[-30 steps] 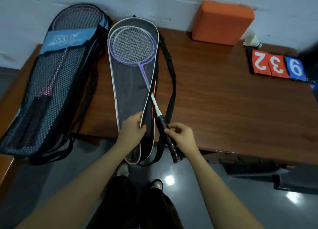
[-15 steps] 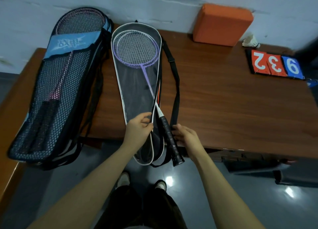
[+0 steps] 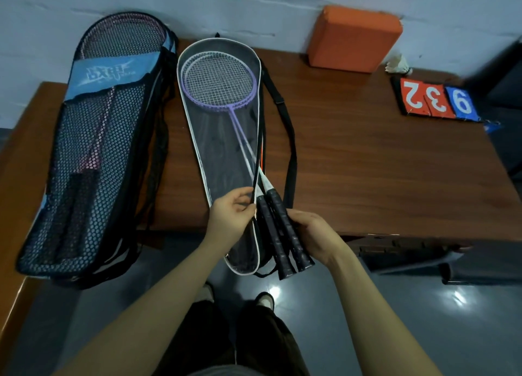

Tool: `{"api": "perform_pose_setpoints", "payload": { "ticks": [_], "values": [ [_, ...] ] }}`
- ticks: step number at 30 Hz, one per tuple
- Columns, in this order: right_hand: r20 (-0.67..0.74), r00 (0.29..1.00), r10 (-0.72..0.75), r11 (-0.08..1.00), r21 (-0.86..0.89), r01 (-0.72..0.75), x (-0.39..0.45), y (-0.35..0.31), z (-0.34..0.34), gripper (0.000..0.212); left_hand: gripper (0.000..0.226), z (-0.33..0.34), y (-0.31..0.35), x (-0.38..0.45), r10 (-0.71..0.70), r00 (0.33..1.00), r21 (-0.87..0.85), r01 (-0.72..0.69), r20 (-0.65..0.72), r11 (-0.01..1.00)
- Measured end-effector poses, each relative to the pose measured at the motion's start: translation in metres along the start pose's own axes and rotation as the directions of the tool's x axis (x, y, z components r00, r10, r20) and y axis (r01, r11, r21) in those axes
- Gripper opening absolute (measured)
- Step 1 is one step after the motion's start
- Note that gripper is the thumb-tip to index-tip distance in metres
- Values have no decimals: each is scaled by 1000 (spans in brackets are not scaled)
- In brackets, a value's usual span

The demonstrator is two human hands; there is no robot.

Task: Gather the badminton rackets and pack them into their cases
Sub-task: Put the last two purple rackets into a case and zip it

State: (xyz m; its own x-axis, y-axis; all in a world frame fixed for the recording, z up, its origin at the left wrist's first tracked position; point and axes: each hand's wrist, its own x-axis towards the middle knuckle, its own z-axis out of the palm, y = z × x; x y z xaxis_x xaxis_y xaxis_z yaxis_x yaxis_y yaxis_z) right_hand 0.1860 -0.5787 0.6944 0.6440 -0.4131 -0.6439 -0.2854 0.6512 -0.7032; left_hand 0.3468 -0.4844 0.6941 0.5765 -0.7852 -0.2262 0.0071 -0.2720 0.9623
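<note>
**Two cases lying side by side on the bench**

The open case [image 3: 226, 161] is lying on the bench [image 3: 367, 178], its near end hanging over the front edge. Two rackets [image 3: 223, 85] are sitting in it, heads at the far end, handles [image 3: 282, 234] sticking out right of its near end. Left of the open case, the mesh case [image 3: 93, 155] is lying with a racket inside. Right of it and further back, the block [image 3: 353, 39] is sitting against the wall, the shuttlecock [image 3: 399, 66] and number cards [image 3: 436, 100] further right.

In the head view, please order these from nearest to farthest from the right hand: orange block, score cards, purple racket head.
From the right hand:
1. Purple racket head, up and left, inside the open case.
2. Score cards, far right on the table.
3. Orange block, against the back wall.
</note>
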Motion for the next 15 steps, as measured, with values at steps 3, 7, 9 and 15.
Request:
{"api": "perform_pose_setpoints", "payload": {
  "ticks": [3, 7, 9, 15],
  "values": [
    [39, 999, -25, 998, -65, 28, -3, -2, 6, 28, 34, -4, 7, -1, -29, 1000, -85, 29, 4, 996],
    [11, 997, -76, 984, -158, 76, 2, -3, 22, 29, 33, -10, 15, -2, -51, 999, -175, 49, -4, 983],
    [-25, 992, -125, 984, -134, 121, 3, -2, 27, 27, 32, -12, 18, -3, -61, 998, -239, 58, -7, 969],
    [-11, 996, -89, 994, 65, 90, -5, 10, 26, 33, 34, -12, 25, -1, -82, 996, -335, 68, -27, 940]
  ]
}}
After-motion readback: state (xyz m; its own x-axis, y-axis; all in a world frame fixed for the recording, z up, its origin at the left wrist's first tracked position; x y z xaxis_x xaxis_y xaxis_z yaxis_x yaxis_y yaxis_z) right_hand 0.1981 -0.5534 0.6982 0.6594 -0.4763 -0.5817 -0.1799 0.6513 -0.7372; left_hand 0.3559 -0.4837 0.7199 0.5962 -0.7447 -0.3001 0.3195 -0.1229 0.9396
